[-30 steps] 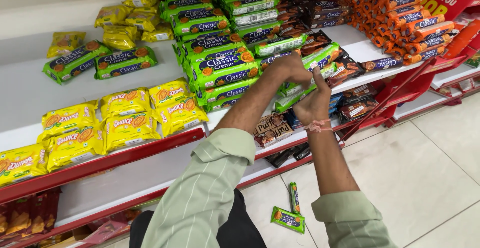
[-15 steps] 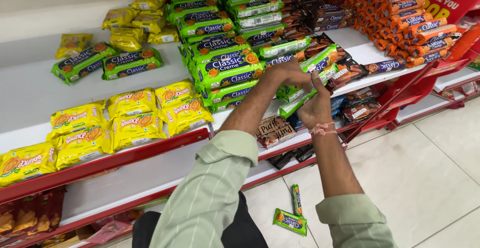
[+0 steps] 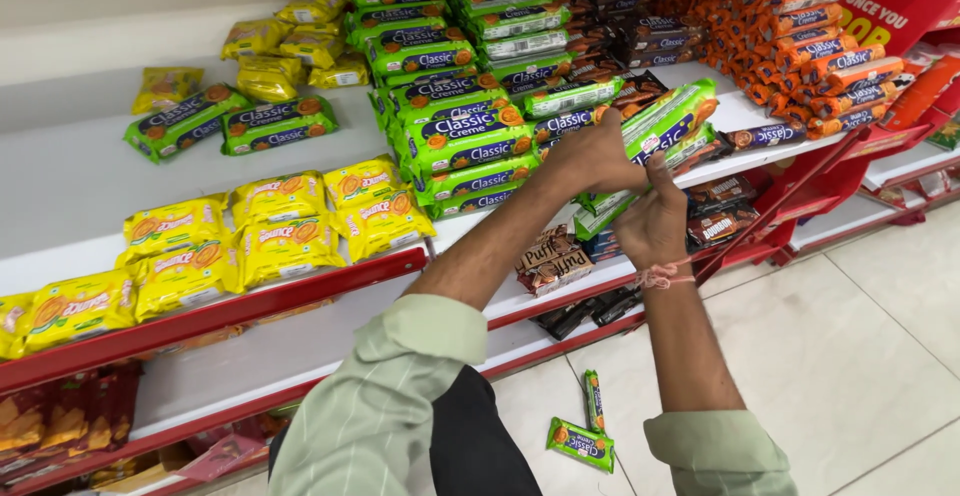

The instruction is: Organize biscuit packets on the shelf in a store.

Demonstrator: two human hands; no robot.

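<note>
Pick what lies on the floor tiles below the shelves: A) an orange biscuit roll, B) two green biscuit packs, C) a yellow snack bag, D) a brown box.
B: two green biscuit packs lie on the floor tiles between the person's arms, while the yellow bags sit up on the shelf.

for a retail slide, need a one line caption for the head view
Both hands, left and right, hold a green biscuit pack at the shelf edge; two more packs lie on the floor.

Green biscuit packet with orange accents; yellow packets; orange packets; brown wafer packs; white shelf, red edge; pale-green striped sleeves.
</note>
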